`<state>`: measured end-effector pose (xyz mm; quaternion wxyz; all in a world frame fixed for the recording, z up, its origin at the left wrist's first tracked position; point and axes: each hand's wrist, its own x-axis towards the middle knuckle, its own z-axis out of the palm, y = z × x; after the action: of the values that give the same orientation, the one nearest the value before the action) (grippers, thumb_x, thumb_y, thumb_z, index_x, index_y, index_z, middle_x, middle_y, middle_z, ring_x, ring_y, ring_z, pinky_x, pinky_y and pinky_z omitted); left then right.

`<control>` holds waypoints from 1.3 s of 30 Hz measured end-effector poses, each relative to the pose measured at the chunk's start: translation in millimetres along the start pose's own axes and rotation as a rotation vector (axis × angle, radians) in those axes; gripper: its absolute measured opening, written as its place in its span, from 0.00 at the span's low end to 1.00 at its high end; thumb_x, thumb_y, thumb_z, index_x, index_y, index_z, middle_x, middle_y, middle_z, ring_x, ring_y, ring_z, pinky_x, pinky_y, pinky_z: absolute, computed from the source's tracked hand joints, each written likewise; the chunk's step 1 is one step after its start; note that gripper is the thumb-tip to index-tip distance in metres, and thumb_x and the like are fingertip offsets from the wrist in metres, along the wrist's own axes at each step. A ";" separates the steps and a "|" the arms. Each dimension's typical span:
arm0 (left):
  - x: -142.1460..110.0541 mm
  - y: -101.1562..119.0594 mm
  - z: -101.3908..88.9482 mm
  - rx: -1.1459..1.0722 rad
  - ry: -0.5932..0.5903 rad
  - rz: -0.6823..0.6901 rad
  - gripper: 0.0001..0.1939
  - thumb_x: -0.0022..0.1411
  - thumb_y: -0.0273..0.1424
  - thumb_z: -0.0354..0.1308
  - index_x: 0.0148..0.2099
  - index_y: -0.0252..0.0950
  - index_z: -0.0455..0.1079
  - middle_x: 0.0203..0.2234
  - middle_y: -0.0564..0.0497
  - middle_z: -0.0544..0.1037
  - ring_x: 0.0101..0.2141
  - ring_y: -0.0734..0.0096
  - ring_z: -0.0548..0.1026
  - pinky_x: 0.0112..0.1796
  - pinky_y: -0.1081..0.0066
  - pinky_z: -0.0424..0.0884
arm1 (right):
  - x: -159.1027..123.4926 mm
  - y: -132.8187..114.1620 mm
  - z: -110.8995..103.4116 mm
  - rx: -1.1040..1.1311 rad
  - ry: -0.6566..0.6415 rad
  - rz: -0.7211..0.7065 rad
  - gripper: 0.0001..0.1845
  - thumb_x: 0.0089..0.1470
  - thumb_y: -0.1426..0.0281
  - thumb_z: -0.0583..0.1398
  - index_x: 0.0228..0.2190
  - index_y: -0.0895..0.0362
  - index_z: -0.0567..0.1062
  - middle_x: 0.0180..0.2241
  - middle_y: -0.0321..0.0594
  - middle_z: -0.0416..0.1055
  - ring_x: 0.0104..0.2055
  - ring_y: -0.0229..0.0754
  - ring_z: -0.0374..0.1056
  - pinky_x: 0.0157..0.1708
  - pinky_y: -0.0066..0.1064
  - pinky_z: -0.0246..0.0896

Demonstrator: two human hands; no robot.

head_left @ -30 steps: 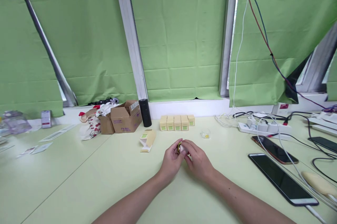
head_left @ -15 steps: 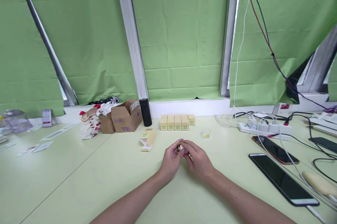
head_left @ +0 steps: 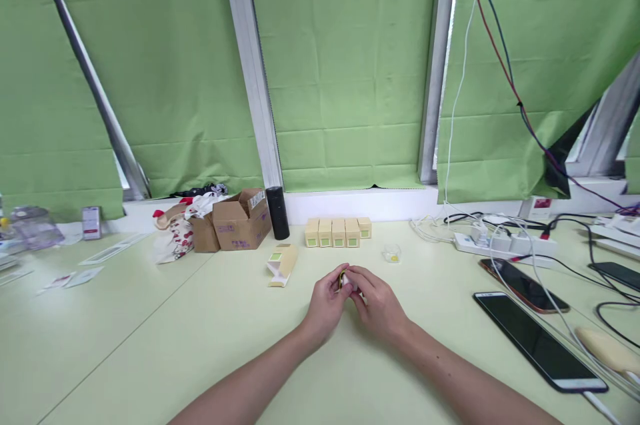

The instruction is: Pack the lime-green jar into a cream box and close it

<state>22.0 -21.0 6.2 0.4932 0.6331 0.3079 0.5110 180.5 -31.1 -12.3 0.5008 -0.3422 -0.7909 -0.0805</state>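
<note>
Above the table's middle, my left hand and my right hand meet with fingers closed on one small roundish object. It shows a dark face with a yellow edge and something whitish beside it; the fingers cover most of it, so its kind is unclear. To the left of my hands lies a small cream carton on its side, its end flap open and a green label on it. Beyond them, several matching cartons stand in a row. A small clear plastic piece with a yellow spot sits at their right.
At the back left are a brown cardboard box, a black cylinder and a patterned cloth bag. On the right lie a large phone, another phone, a power strip and tangled cables. Papers lie far left.
My hands stay almost in the same place around the small object. The whole view has shifted very slightly; nothing on the table has moved.
</note>
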 end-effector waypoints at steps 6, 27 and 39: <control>0.4 -1.0 -0.4 0.004 -0.013 0.011 0.27 0.64 0.37 0.63 0.62 0.34 0.70 0.56 0.41 0.77 0.56 0.54 0.75 0.56 0.55 0.75 | 1.0 -1.0 -1.3 0.018 -0.018 0.017 0.28 0.58 0.83 0.54 0.58 0.55 0.69 0.54 0.51 0.74 0.52 0.48 0.75 0.48 0.40 0.78; 4.7 -6.1 -0.1 -0.183 0.046 -0.124 0.35 0.56 0.39 0.71 0.63 0.33 0.70 0.51 0.38 0.80 0.47 0.55 0.80 0.51 0.54 0.76 | 3.1 -2.5 -6.9 0.243 -0.063 0.263 0.25 0.58 0.77 0.56 0.57 0.53 0.67 0.50 0.49 0.73 0.37 0.45 0.72 0.37 0.40 0.75; 1.5 6.3 -12.3 -0.025 0.033 -0.042 0.34 0.62 0.47 0.65 0.63 0.34 0.66 0.47 0.39 0.78 0.36 0.66 0.78 0.30 0.71 0.72 | 2.5 2.1 -4.6 0.257 -0.042 0.387 0.20 0.60 0.71 0.58 0.54 0.52 0.67 0.47 0.45 0.74 0.38 0.43 0.71 0.36 0.37 0.72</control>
<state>10.0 -17.9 12.5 0.5065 0.6118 0.3227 0.5148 184.5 -30.5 -8.5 0.5297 -0.4223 -0.7248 0.1256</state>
